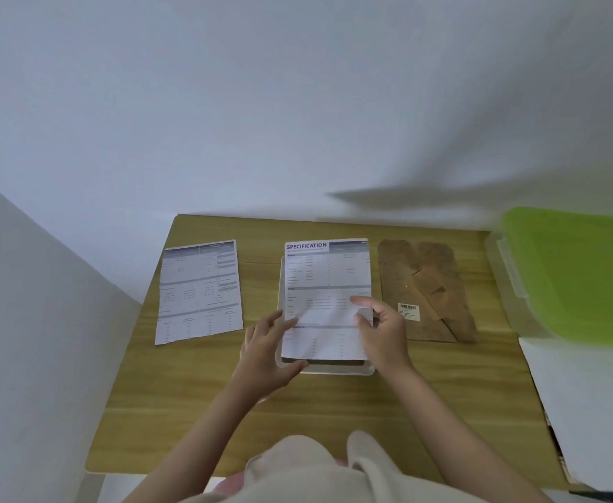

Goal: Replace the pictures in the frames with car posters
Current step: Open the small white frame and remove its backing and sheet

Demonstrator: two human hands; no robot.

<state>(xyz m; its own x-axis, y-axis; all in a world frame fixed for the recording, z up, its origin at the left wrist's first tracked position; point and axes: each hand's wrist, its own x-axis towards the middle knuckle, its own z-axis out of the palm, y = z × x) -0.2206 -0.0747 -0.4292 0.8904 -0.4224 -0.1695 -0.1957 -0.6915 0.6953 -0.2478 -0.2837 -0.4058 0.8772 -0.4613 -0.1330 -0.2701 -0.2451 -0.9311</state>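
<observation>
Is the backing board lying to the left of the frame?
No. The brown backing board lies to the right of the frame; a second printed sheet lies to the left.

A printed specification sheet (328, 299) is laid over a white-rimmed picture frame (337, 368) mid-table. A second printed sheet (199, 292) is placed left; a brown frame backing board (428, 288) right, a green-lidded plastic box (580, 274) beyond.

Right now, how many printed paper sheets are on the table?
2. One sheet lies flat on the table's left part. The SPECIFICATION sheet is in the middle over a frame, under both hands. More may be hidden beneath.
</observation>
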